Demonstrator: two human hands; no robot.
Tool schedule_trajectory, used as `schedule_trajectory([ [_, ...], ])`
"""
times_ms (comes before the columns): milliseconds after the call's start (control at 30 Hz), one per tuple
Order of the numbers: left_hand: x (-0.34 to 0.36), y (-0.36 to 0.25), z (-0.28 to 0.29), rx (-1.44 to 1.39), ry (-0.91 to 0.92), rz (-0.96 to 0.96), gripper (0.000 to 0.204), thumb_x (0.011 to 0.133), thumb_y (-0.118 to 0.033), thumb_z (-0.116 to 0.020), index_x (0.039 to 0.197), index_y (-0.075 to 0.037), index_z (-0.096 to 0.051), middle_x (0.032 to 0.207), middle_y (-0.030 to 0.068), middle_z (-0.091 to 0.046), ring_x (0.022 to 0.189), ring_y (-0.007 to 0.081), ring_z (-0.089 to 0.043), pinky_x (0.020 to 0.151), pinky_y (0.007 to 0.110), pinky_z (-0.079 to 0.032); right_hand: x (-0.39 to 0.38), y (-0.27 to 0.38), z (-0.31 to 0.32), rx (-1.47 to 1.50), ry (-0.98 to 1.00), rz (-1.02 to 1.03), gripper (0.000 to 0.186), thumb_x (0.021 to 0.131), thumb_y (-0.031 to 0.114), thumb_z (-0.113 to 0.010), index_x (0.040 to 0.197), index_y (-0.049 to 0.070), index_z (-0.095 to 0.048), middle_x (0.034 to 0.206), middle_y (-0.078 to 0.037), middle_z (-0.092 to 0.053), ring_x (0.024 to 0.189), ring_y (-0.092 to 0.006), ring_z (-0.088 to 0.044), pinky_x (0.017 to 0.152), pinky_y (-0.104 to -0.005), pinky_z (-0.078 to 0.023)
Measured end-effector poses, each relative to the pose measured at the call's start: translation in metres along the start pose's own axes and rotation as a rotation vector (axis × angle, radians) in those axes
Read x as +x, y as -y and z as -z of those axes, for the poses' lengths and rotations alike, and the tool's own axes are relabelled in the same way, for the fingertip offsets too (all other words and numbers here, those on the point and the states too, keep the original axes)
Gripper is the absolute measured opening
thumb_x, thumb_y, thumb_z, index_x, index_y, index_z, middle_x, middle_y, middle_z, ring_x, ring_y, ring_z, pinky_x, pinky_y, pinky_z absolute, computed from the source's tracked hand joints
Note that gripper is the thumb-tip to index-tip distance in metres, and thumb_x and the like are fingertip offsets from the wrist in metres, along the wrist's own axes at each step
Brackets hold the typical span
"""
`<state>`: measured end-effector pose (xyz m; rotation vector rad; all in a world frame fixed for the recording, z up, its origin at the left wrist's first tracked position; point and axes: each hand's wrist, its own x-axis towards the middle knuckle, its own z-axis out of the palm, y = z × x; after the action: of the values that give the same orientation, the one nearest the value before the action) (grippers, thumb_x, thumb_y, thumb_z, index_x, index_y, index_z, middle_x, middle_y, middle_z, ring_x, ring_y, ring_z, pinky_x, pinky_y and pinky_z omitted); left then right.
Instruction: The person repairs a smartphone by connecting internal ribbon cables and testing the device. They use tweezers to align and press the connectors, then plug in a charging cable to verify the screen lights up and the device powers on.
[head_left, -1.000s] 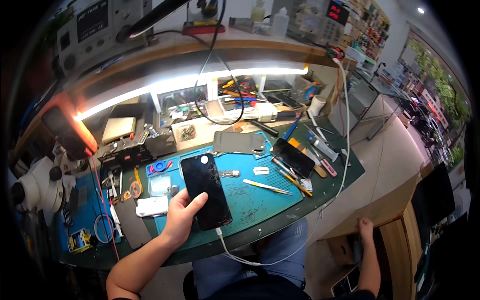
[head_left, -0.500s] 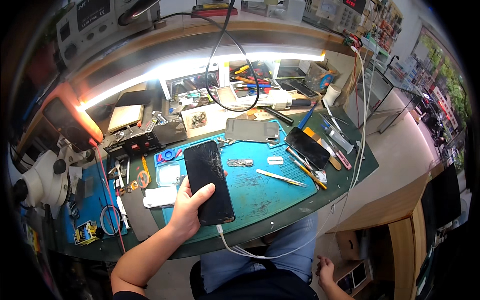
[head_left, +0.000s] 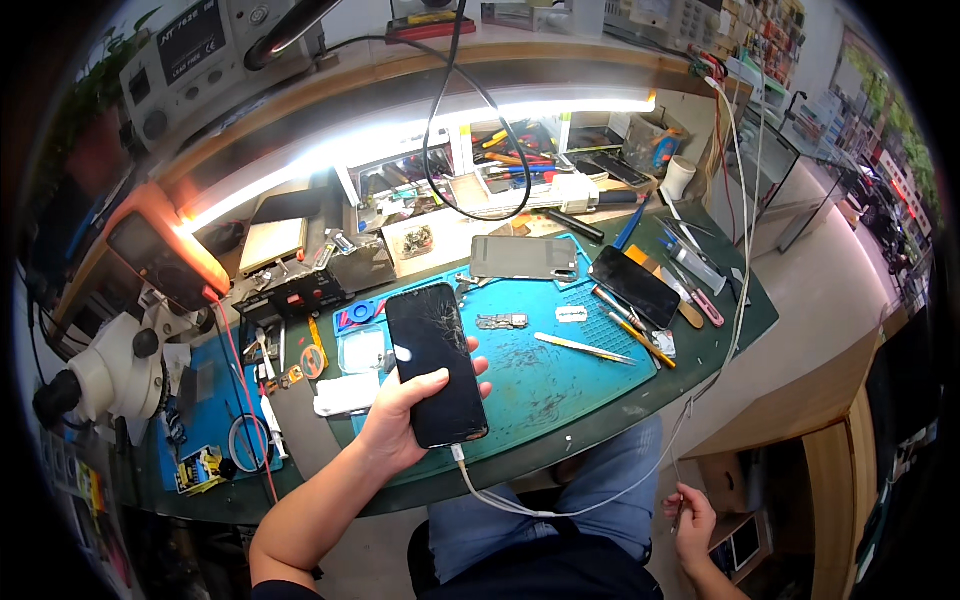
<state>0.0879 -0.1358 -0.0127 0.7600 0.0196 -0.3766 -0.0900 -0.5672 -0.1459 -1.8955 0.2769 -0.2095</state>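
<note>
My left hand [head_left: 400,415] is closed around a black smartphone [head_left: 437,370], held upright above the mat. Cracks spread over the upper right of its dark screen, and my thumb presses on the glass. A white cable [head_left: 560,514] is plugged into the phone's bottom edge and loops off to the right. Below the bench's right front edge, my right hand [head_left: 693,522] has its fingers curled together at a thin line hanging down; what they hold is too small to make out. Behind the phone lie a grey phone back [head_left: 523,257] and a small circuit board [head_left: 502,321].
The blue mat [head_left: 530,400] also bears tweezers [head_left: 585,348] and a white rectangular piece [head_left: 572,314]. Right of it lies another dark phone [head_left: 636,286] among brushes and tools. An orange multimeter [head_left: 165,250] and a white microscope [head_left: 105,370] stand at left. An open cabinet [head_left: 790,490] is at lower right.
The view has shifted, so the bench sits further right. My right hand has come further into view and up. More left fingers show around the phone's right edge.
</note>
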Motion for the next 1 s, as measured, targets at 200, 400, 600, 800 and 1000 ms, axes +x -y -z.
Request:
schedule_trajectory([
  [200,-0.001,-0.002,-0.002,-0.176,0.099,0.026,0.062,0.100,-0.039,-0.056,0.144,0.000,-0.039,0.126,0.0145,-0.060,0.113,0.0292,-0.063,0.094,0.045,-0.056,0.029,0.100,-0.027,-0.427,0.155,0.637,0.017,0.086,0.012,-0.070,0.100,0.004,-0.069,0.087,-0.013,-0.061,0.073,-0.0289,-0.062,0.067,-0.0372,-0.050],
  [400,-0.002,0.001,0.010,-0.097,0.033,0.008,0.085,0.089,-0.069,-0.051,0.143,-0.004,-0.042,0.117,0.0119,-0.063,0.107,0.0268,-0.064,0.090,0.045,-0.057,0.064,0.169,-0.078,-0.206,0.298,0.752,0.027,0.088,0.002,-0.066,0.115,0.003,-0.068,0.084,-0.010,-0.064,0.073,-0.0247,-0.061,0.067,-0.0349,-0.051],
  [600,-0.001,0.001,0.007,-0.035,0.036,-0.094,0.094,0.083,-0.077,-0.050,0.143,-0.005,-0.041,0.117,0.0114,-0.063,0.108,0.0254,-0.064,0.091,0.044,-0.057,0.064,0.202,-0.161,0.149,0.455,0.774,0.026,0.090,-0.005,-0.060,0.115,0.003,-0.065,0.082,-0.010,-0.064,0.066,-0.0167,-0.063,0.060,-0.0301,-0.053],
  [800,-0.002,0.002,0.001,0.034,0.080,-0.115,0.106,0.078,-0.082,-0.048,0.149,-0.005,-0.035,0.126,0.0122,-0.060,0.116,0.0256,-0.061,0.097,0.044,-0.054,0.067,0.209,-0.189,0.010,0.674,0.263,0.019,0.090,0.014,-0.073,0.105,0.005,-0.068,0.077,-0.009,-0.061,0.058,-0.0153,-0.058,0.055,-0.0314,-0.048],
  [1000,-0.003,0.004,-0.003,0.077,0.047,-0.157,0.105,0.078,-0.081,-0.050,0.151,-0.007,-0.032,0.132,0.0117,-0.056,0.121,0.0262,-0.058,0.101,0.045,-0.052,0.063,0.208,-0.211,0.093,0.549,0.406,0.020,0.092,0.018,-0.073,0.100,0.000,-0.070,0.073,-0.005,-0.064,0.054,-0.0073,-0.049,0.051,-0.0249,-0.040],
])
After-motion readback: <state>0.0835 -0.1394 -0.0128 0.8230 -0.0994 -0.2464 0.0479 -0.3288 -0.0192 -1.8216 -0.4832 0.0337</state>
